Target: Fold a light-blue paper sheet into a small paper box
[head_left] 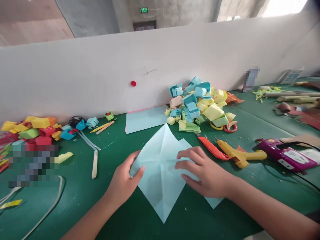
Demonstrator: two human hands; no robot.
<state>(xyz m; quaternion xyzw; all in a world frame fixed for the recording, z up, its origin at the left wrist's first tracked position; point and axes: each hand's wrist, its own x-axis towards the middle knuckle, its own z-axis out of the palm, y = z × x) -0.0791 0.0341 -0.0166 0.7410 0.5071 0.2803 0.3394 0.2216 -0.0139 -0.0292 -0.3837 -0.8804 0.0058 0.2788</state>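
A light blue sheet of paper, turned corner-up like a diamond, shows crossing creases through its middle. My left hand grips its left corner, thumb on top and fingers behind. Over the right side of the sheet hovers my right hand, its fingers apart and slightly curled; whether a fingertip touches the paper is hard to see. Beneath that hand, another light blue piece of paper sticks out on the green table.
Folded paper pieces are heaped behind and at the left. A red utility knife, a yellow hot glue gun and a purple power strip lie right. Flat blue sheets rest against the white partition.
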